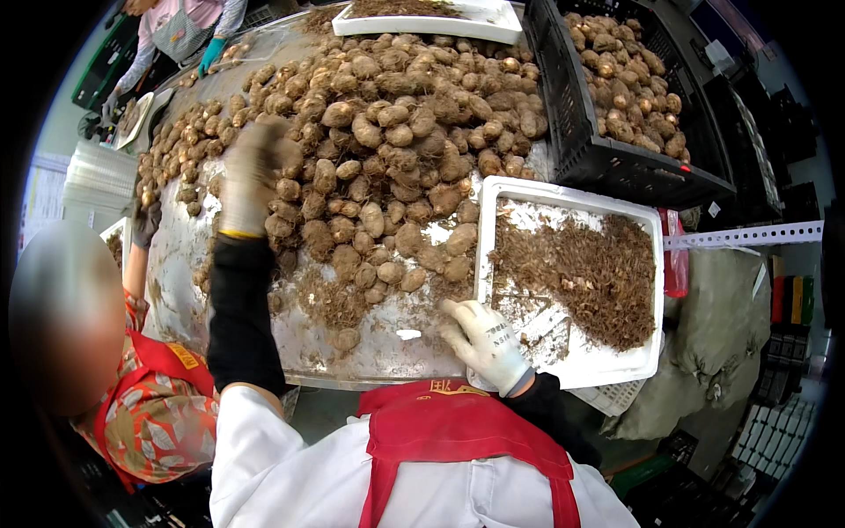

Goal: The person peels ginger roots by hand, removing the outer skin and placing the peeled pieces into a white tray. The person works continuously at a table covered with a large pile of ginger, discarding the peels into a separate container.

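My left hand point(254, 175), in a soiled work glove, is stretched out over the left part of a heap of small taro corms point(396, 119). It is motion-blurred, and I cannot tell whether its fingers hold anything. Below the heap, my right hand point(487, 343), in a white glove bearing print, is beside the left wall of a white foam tray point(485, 244). Its fingers and thumb are apart, with no corm visible between them. Brown fibrous peelings point(594, 277) cover much of the tray's floor.
A black plastic crate point(634, 171) of corms stands at the back right. Another white tray point(429, 26) of peelings lies at the far edge. At my left a co-worker's gloved hand point(146, 221) is near some corms; another person point(181, 33) works at the far left. Sacks point(713, 330) stand right.
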A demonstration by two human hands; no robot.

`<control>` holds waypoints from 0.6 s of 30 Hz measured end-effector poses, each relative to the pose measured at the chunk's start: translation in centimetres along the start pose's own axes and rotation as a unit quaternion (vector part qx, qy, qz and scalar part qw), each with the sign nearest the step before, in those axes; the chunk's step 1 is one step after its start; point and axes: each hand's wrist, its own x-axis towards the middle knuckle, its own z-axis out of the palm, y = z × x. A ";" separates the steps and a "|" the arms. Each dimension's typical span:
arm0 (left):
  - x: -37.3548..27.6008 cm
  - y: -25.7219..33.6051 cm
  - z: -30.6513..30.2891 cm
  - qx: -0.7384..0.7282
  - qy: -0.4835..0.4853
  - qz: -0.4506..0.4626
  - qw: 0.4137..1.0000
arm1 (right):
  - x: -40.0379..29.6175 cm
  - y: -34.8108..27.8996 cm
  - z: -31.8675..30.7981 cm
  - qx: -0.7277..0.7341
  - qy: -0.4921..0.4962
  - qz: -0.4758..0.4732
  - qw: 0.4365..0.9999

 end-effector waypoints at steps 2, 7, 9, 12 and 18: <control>-3.8 -3.3 5.4 0.237 -0.184 0.049 0.953 | 0.0 -0.4 -0.2 -0.007 -0.015 -0.016 1.000; -8.1 -9.2 17.6 0.591 -0.281 0.157 0.739 | -0.5 -0.8 -0.9 -0.029 -0.027 -0.029 0.999; -5.6 -16.6 18.3 0.673 -0.259 0.288 0.630 | -1.0 -0.9 -1.1 -0.034 -0.020 -0.033 0.999; -2.5 -25.2 16.6 0.579 -0.183 0.140 0.782 | -1.2 -0.5 -0.3 -0.050 -0.054 -0.073 0.995; -4.0 -19.4 16.9 0.568 -0.206 0.122 0.787 | -1.6 -1.3 -1.1 -0.043 -0.048 -0.054 0.996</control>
